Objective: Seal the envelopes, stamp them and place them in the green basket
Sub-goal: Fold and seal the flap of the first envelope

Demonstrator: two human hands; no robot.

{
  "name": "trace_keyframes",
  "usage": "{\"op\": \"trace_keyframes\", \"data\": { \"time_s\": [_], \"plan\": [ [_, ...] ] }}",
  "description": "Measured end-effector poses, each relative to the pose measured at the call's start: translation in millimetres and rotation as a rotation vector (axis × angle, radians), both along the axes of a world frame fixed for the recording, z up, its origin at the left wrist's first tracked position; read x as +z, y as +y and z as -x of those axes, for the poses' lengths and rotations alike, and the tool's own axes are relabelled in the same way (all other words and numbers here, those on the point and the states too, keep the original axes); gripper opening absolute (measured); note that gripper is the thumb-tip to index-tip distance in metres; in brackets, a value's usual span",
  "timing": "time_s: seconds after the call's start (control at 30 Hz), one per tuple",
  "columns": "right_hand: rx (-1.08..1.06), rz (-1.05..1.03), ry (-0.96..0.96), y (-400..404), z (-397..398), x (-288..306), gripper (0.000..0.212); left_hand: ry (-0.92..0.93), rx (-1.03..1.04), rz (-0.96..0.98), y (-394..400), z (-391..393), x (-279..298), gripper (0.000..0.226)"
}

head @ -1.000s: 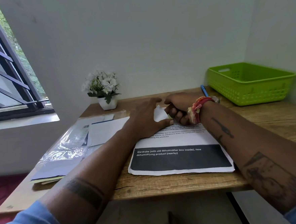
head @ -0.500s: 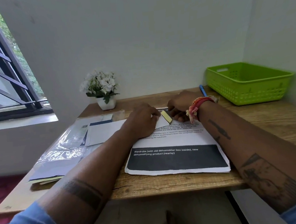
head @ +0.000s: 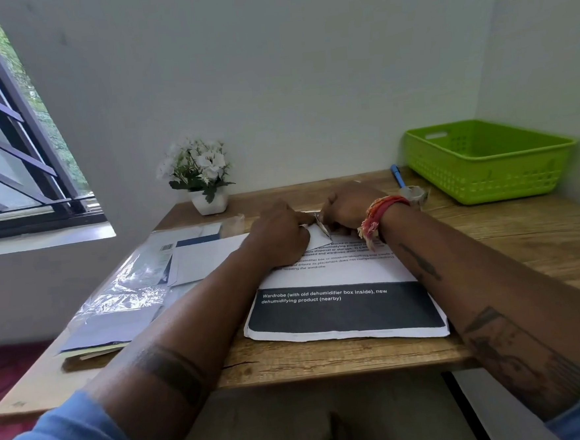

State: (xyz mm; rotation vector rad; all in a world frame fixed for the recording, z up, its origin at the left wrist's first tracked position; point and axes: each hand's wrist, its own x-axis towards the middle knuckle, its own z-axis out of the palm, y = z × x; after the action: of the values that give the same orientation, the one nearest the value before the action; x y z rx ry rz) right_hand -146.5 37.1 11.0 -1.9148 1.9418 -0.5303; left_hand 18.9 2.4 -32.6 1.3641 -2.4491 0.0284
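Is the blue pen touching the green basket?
Apart. The head view shows a strip of bare wooden desk between the blue pen and the green basket.

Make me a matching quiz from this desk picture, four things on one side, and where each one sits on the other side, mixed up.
Things
1. green basket
2. flower pot
3. printed sheet
4. plastic sleeve

Places
A. left side of the desk, near the window
B. far right corner of the desk
C. middle of the desk, under both forearms
D. back of the desk against the wall, left of the hands

Pairs: 1-B, 2-D, 3-C, 4-A
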Motion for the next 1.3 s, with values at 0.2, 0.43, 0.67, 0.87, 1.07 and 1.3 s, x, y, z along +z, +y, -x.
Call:
{"op": "trace_keyframes", "data": {
  "time_s": [0.2,0.43,0.67,0.87,1.07,1.3],
  "plan": [
    [0.018,0.055,0.08,-1,-2,-5,0.023,0.128,-0.055,0.053,4,-4,-1,0.047],
    [-0.063,0.099,0.23,-22,-5,-15,0.044,0.06,-0.052,0.038,1,-4,0,0.055],
    [0.008,-0.083,0.34,-23,-1,-5,0.042,0.102,-0.013,0.026,2,-2,0,0.055],
    [0.116,-0.132,0.348,-11,16,0,0.052,0.145,-0.019,-0.02,0,2,3,0.03],
    [0.181,-0.181,0.285,-9,21,5,0.06,0.213,0.053,-0.136,-15,8,7,0.028],
    [0.183,-0.174,0.118,-4,27,4,0.054,0.275,0.1,-0.138,-22,12,4,0.025]
  ]
}}
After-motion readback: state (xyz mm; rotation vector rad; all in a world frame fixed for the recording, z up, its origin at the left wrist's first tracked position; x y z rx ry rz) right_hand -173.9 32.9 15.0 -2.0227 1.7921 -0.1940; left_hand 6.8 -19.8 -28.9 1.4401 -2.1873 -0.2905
